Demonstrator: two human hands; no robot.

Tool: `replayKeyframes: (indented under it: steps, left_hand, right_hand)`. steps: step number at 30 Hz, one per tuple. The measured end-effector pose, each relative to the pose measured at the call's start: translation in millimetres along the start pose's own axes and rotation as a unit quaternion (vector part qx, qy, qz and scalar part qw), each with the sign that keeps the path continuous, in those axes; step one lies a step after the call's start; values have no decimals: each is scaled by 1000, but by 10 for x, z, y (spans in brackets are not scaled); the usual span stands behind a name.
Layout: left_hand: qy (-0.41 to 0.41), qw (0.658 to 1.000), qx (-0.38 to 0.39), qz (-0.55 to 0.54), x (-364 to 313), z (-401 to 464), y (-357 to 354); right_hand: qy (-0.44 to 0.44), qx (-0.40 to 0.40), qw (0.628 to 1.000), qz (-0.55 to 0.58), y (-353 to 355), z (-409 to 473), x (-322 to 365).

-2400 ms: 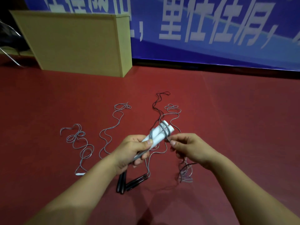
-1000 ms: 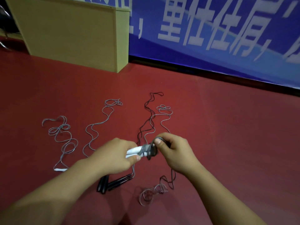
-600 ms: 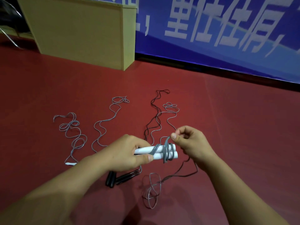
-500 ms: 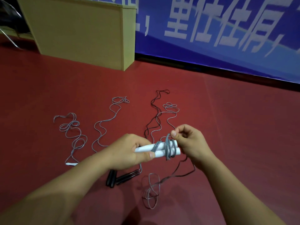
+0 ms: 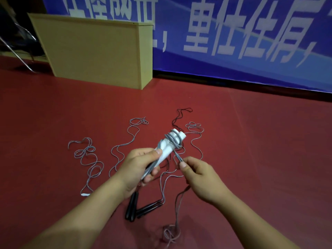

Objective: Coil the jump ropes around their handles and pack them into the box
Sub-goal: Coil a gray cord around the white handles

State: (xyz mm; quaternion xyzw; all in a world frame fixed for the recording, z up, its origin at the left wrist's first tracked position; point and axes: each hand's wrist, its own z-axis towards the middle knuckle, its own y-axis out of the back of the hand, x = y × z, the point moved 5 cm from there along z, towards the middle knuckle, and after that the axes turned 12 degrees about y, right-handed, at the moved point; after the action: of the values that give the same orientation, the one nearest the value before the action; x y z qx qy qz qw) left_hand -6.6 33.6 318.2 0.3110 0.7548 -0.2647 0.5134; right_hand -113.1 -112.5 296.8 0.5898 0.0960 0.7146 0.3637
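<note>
My left hand (image 5: 139, 165) grips a pair of white jump-rope handles (image 5: 172, 143), held together and tilted up and to the right. A few turns of grey rope (image 5: 173, 139) wrap their upper end. My right hand (image 5: 198, 174) pinches that same grey rope just below and right of the handles; the slack trails down to a loose tangle (image 5: 170, 234) on the floor. Two black handles (image 5: 142, 207) lie on the floor under my left wrist. The tan cardboard box (image 5: 97, 51) stands at the back left.
Other grey ropes (image 5: 89, 159) lie uncoiled in squiggles on the red floor, one with a white handle end (image 5: 85, 194). A black rope (image 5: 179, 117) stretches away behind the handles. A blue banner with white characters (image 5: 233, 38) lines the back wall. Metal chair legs (image 5: 16, 49) at far left.
The white handles have swung from lying level to pointing up and right. My right hand has dropped from above the handles to below them, drawing the grey rope around.
</note>
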Motion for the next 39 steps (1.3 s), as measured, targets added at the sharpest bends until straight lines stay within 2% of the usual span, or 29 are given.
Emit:
replayKeyframes:
  steps: [5, 11, 18, 24, 28, 32, 35, 39]
  left_hand:
    - [35, 997, -74, 2, 92, 76, 62]
    - [37, 980, -150, 124, 231, 210, 160]
    - [20, 946, -246, 212, 291, 393, 345]
    - [1, 907, -286, 308, 278, 482, 410]
    - [0, 898, -298, 325, 291, 527, 450]
    - [-5, 897, -297, 327, 297, 546, 448]
    - [8, 892, -282, 354, 343, 547, 426]
    - [32, 834, -231, 500, 426, 521, 315]
  right_hand:
    - [-65, 34, 996, 49, -75, 0, -66]
    - [-137, 55, 985, 84, -91, -22, -116]
    - [-130, 72, 986, 79, -86, -45, -104]
    - [-121, 92, 985, 84, -84, -36, -74]
    - [-143, 48, 987, 61, 15, 3, -81]
    - [-142, 19, 981, 135, 26, 11, -58]
    - [-96, 48, 993, 57, 46, 15, -47]
    - [-20, 76, 997, -8, 62, 29, 3]
